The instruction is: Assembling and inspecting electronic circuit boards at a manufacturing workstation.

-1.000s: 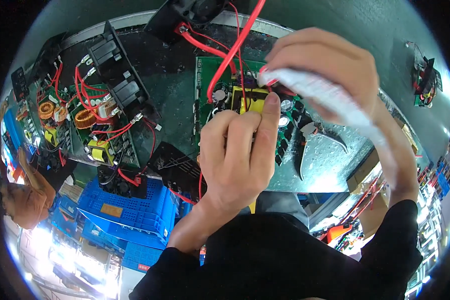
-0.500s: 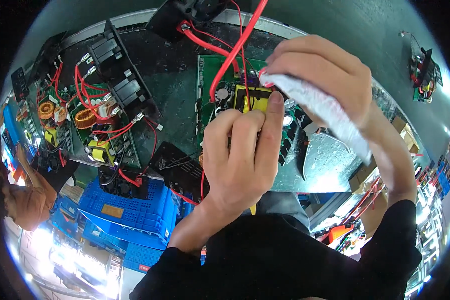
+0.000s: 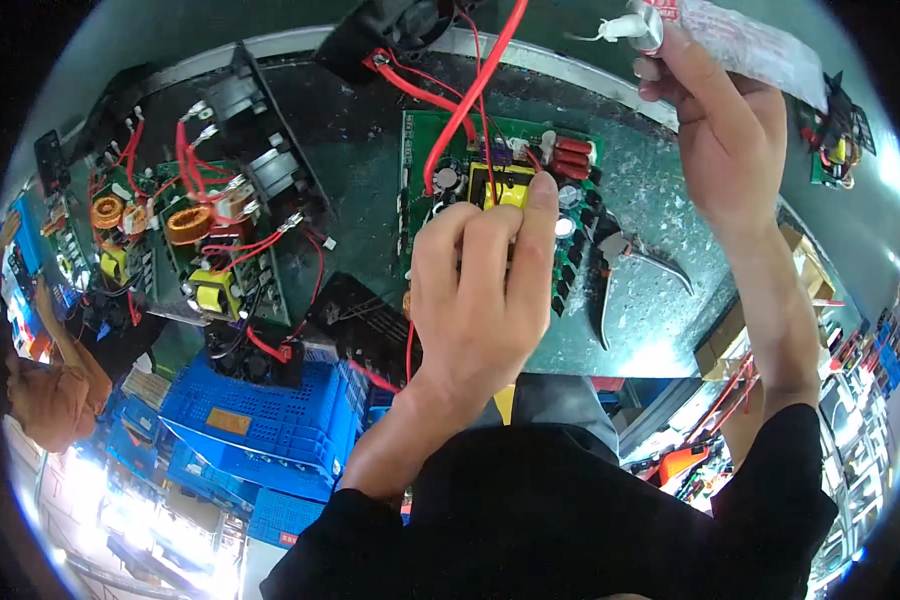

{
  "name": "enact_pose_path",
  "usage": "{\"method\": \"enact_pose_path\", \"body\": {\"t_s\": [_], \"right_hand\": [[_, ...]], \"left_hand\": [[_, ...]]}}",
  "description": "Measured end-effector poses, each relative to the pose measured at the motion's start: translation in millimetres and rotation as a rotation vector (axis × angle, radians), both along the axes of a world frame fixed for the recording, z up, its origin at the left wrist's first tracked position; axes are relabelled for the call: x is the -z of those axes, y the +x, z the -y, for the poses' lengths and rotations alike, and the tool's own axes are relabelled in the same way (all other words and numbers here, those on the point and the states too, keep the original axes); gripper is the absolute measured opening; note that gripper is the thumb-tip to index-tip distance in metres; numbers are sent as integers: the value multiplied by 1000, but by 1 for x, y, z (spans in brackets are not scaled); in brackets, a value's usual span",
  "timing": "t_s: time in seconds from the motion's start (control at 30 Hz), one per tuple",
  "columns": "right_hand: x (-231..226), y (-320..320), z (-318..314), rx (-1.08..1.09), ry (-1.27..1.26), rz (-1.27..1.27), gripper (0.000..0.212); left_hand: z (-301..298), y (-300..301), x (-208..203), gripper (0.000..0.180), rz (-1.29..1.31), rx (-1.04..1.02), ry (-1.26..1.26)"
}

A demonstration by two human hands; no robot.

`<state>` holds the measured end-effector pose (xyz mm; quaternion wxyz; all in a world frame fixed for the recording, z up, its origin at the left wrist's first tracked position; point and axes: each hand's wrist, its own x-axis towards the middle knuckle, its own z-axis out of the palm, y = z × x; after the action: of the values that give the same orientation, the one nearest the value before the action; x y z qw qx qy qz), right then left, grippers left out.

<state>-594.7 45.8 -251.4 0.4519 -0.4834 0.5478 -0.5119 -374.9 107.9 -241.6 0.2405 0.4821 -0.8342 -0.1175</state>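
Observation:
My left hand (image 3: 480,285) lies over a green circuit board (image 3: 407,150), fingers curled and the index fingertip pressed beside a yellow transformer (image 3: 510,192). A thin red wire (image 3: 533,158) ends near that fingertip; what sits under the fingers is hidden. Off the board's far right side, my right hand (image 3: 730,150) is raised and closed on a soft white tube (image 3: 755,45) with red print. White paste (image 3: 622,28) hangs in a string from its nozzle. Several red cylindrical components (image 3: 572,158) stand at the board's far right corner.
Pliers (image 3: 607,290) lie right of the board. At left stand more circuit boards (image 3: 270,285) with copper coils and red leads. A black fan unit (image 3: 400,35) is wired to the board by thick red cable (image 3: 480,90). Blue crates (image 3: 270,410) and a person (image 3: 65,400) are lower left.
My right hand has lifted the tube away from the board, up and to the right, uncovering the red components. The left hand stays nearly in place.

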Motion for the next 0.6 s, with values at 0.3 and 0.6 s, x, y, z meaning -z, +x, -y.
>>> {"method": "enact_pose_path", "body": {"t_s": [0.3,0.6], "right_hand": [[-46,1,-95,709,468,179,15],[-9,2,-250,741,698,-424,53]], "left_hand": [[-12,-11,-24,46,205,29,131],[-36,5,-71,57,192,-19,167]]}}
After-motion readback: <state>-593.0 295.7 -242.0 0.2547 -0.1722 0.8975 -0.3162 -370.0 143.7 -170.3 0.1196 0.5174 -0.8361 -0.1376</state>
